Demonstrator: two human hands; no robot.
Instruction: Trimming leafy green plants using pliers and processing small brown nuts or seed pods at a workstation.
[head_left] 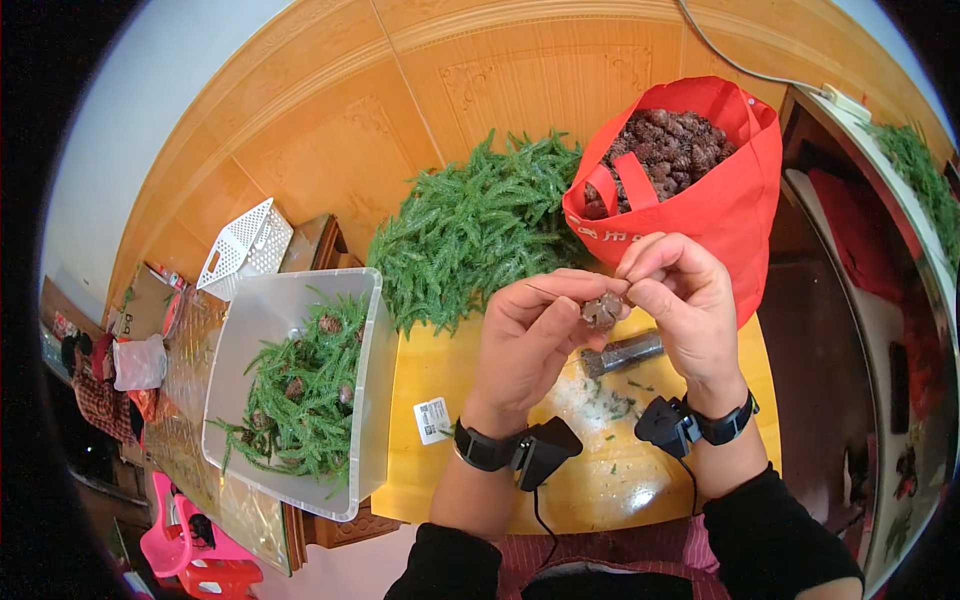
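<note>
Above the yellow table, my left hand (535, 335) is closed around a small brown pine cone (602, 311), holding it between thumb and fingers. Close beside it, my right hand (690, 305) pinches a thin, wire-like strand at the cone; its far end is hard to make out. Behind my hands stands a red bag (690, 240) filled with brown pine cones (665, 150). Left of the bag lies a large heap of green artificial pine sprigs (470, 230). Beneath my hands rests a dark cylinder (630, 352), partly covered by my fingers.
To the left, a translucent plastic bin (372, 400) contains green sprigs with pine cones (295, 400). Near it on the yellow table (420, 480) is a white label (433, 420). A white perforated basket (245, 250) stands farther back. Green scraps and whitish bits lie on the tabletop.
</note>
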